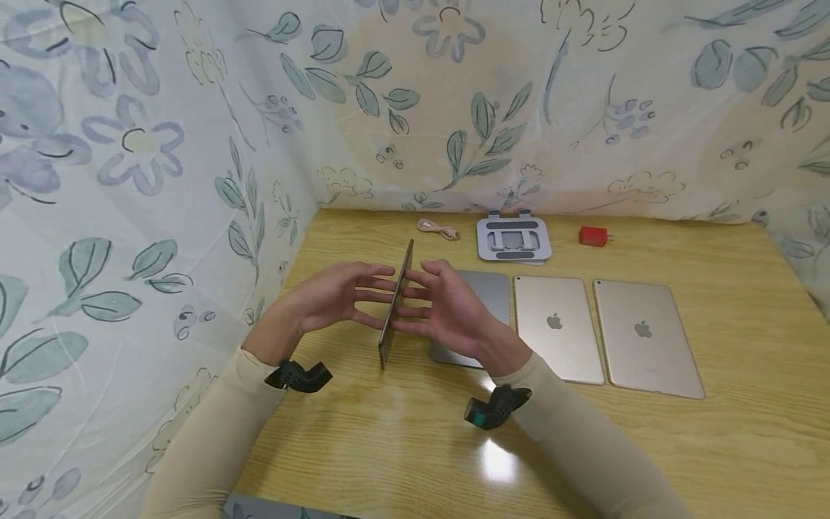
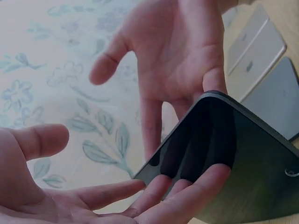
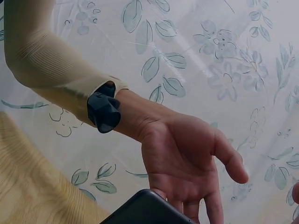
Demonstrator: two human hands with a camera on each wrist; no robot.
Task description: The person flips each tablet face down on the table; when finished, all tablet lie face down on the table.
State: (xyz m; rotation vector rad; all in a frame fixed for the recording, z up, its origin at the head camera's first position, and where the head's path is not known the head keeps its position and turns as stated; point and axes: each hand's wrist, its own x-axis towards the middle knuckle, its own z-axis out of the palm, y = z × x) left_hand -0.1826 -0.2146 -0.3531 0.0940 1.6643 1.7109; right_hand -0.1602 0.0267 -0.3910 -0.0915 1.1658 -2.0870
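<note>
A dark-edged tablet (image 1: 398,303) stands on edge between my two hands, seen nearly side-on in the head view. My left hand (image 1: 327,299) is at its left face, thumb up and fingers spread, fingertips touching it. In the left wrist view those fingertips rest against the glossy dark screen (image 2: 252,154). On the opposite face, my right hand (image 1: 450,306) touches with outstretched fingers, its palm facing the tablet. A grey tablet (image 1: 488,295) lies flat on the table, partly hidden behind the right hand.
Two gold tablets (image 1: 551,331) with apple logos lie face down on the wooden table (image 1: 746,324), right of the grey one. Along the back are a coiled pale cable (image 1: 437,229), a grey folding stand (image 1: 514,240) and a red charger plug (image 1: 593,236). Floral curtains hang behind and left.
</note>
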